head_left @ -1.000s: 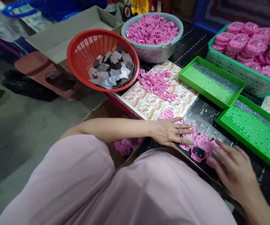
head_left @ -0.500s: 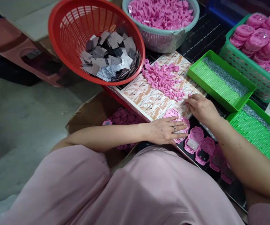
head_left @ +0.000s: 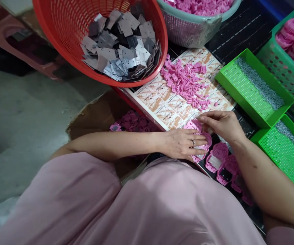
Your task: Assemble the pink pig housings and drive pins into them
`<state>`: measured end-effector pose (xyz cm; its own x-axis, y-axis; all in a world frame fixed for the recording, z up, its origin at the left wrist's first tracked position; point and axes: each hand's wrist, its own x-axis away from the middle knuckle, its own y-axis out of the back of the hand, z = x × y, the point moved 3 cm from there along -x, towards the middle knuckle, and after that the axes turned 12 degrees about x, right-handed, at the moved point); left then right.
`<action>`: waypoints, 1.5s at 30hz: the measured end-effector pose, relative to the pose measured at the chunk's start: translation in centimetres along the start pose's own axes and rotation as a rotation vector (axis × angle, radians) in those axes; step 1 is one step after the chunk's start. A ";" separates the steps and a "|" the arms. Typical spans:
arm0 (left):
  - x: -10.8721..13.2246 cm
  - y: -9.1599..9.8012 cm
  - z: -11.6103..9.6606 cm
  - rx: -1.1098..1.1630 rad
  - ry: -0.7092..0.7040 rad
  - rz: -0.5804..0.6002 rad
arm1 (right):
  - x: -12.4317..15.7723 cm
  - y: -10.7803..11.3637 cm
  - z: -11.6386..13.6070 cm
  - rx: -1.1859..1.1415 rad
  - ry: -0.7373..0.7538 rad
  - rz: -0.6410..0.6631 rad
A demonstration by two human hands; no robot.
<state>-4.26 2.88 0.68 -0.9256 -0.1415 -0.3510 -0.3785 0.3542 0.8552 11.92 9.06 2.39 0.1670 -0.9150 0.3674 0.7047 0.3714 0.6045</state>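
My left hand (head_left: 181,144) lies flat, fingers stretched, over a pink plastic casing (head_left: 206,139) at the table's near edge. Another pink casing (head_left: 192,126) shows just beyond its fingers. My right hand (head_left: 222,125) is closed in a pinch above these casings; whatever its fingertips hold is hidden or too small to name. To the right, a row of pink casings with plates in them (head_left: 216,157) runs along the edge, partly under my right forearm. Beyond my hands, small pink plastic parts (head_left: 185,80) are heaped on a patterned board (head_left: 159,107).
A red basket (head_left: 102,80) of metal plates stands at the back left, beside a pale basket (head_left: 187,32) of pink parts. Green trays (head_left: 251,90) with small metal pieces and a green basket (head_left: 274,51) are on the right. Below the table is a cardboard box (head_left: 90,117) of pink casings.
My right hand has come from beside the small pink parts back toward the casings near my left hand. My left hand stays on the casing. The view has shifted slightly.
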 end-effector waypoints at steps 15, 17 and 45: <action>0.5 -0.5 0.3 0.014 -0.025 -0.117 | -0.6 -1.7 0.9 0.407 0.163 -0.199; 0.5 -0.6 0.4 0.012 -0.022 -0.127 | -0.5 -1.4 0.9 0.415 0.176 -0.210; -0.2 -0.5 0.2 -0.054 -0.009 -0.087 | 1.2 2.5 -2.7 0.211 0.099 0.118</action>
<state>-3.90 2.95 0.26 -0.8892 -0.1611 -0.4283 -0.4574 0.2909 0.8403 15.71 8.48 2.45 0.3139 -0.8703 0.3795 0.5186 0.4920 0.6993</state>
